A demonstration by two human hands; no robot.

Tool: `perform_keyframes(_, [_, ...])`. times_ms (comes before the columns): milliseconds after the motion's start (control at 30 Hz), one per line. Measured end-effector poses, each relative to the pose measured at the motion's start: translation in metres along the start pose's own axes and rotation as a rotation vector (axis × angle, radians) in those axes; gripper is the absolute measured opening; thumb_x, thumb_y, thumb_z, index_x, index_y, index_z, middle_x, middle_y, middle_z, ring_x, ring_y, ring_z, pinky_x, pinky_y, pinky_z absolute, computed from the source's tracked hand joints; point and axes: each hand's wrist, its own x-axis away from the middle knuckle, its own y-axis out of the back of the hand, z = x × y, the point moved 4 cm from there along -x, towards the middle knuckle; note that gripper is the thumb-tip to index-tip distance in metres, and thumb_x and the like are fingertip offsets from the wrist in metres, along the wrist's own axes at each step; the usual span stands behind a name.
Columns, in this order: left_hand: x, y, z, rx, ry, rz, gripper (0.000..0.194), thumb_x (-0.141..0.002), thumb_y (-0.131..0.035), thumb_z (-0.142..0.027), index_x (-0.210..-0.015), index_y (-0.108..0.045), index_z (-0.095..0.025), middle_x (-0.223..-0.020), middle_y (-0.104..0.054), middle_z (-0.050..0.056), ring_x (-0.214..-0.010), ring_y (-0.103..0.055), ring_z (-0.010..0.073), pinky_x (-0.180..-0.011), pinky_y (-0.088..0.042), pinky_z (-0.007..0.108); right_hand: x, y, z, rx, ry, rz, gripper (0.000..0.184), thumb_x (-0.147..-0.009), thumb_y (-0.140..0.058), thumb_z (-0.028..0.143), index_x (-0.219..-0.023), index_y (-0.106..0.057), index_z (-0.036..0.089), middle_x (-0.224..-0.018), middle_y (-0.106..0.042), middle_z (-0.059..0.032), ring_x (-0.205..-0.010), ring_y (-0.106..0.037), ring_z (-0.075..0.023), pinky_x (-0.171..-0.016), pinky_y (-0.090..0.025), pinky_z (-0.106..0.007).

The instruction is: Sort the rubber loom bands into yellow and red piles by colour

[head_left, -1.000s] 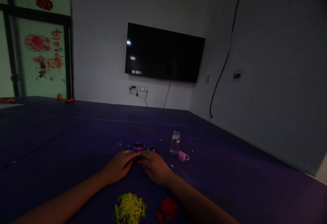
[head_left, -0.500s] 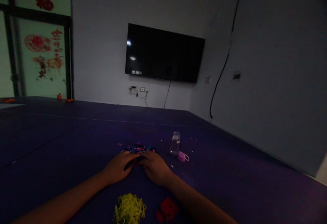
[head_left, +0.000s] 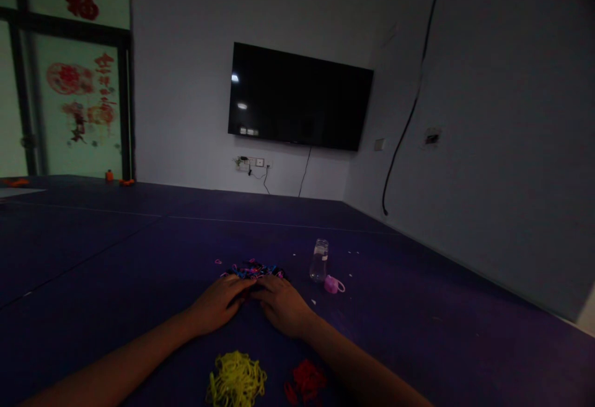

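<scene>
My left hand point(head_left: 216, 303) and my right hand point(head_left: 284, 306) meet at the near edge of a loose pile of small multicoloured bands point(head_left: 255, 269), mostly dark, blue and pink. The left fingers stretch forward against the pile, its thumb held apart below them. From the other side the right fingers reach in, and the fingertips of both hands come close together. No held band shows, though the dim light partly hides the tips. Closer to me, between my forearms, are a heap of yellow bands point(head_left: 237, 379) and a smaller heap of red bands point(head_left: 307, 381).
A clear bottle point(head_left: 318, 263) stands right of the pile, beside a pink cap with a loop point(head_left: 331, 284). A single pink band point(head_left: 218, 261) and white scraps lie on the purple surface point(head_left: 418, 326). A television point(head_left: 300, 97) hangs beyond; a black cable point(head_left: 403, 131) runs down the right wall.
Both hands stay almost still at the pile, with only slight finger movement. The heaps, bottle and cap are unmoved.
</scene>
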Motion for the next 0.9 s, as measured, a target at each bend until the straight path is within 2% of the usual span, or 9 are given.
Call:
perform_keyframes(233, [-0.001, 0.003, -0.004, 0.001, -0.01, -0.013, 0.049, -0.078, -0.048, -0.007, -0.123, -0.05, -0.024, -0.107, -0.062, 0.006, -0.099, -0.055, 0.021, -0.087, -0.044, 0.037, -0.001, 0.002, 0.002, 0.012, -0.001, 0.001, 0.038, -0.082, -0.048, 0.013, -0.117, -0.058, 0.023, -0.127, -0.052, -0.0073, -0.119, -0.045, -0.0207, -0.099, -0.036, -0.037])
perform_keyframes(467, [0.0, 0.011, -0.006, -0.068, 0.054, -0.103, 0.049, -0.073, -0.048, -0.004, -0.118, -0.054, -0.022, -0.1, -0.063, 0.006, -0.095, -0.055, 0.022, -0.087, -0.043, 0.038, 0.0, 0.004, 0.005, -0.025, 0.051, -0.027, 0.03, -0.083, -0.047, 0.012, -0.106, -0.063, 0.02, -0.129, -0.052, -0.0064, -0.121, -0.043, -0.0196, -0.1, -0.035, -0.035])
perform_keyframes(733, [0.001, 0.007, -0.005, -0.049, 0.024, -0.059, 0.056, -0.068, -0.046, 0.0, -0.119, -0.053, -0.022, -0.103, -0.063, 0.005, -0.097, -0.055, 0.0212, -0.089, -0.042, 0.038, -0.002, 0.004, 0.006, 0.0, 0.069, 0.0, 0.03, -0.082, -0.048, 0.011, -0.105, -0.064, 0.021, -0.128, -0.052, -0.0066, -0.12, -0.044, -0.0191, -0.1, -0.036, -0.034])
perform_keyframes(900, [0.002, 0.003, -0.001, -0.022, 0.008, -0.04, 0.055, -0.071, -0.049, -0.002, -0.122, -0.05, -0.023, -0.109, -0.062, 0.005, -0.103, -0.055, 0.0219, -0.094, -0.041, 0.041, -0.003, 0.002, 0.005, 0.006, 0.07, -0.005, 0.029, -0.084, -0.047, 0.012, -0.106, -0.064, 0.021, -0.126, -0.054, -0.0067, -0.119, -0.045, -0.0193, -0.1, -0.036, -0.034])
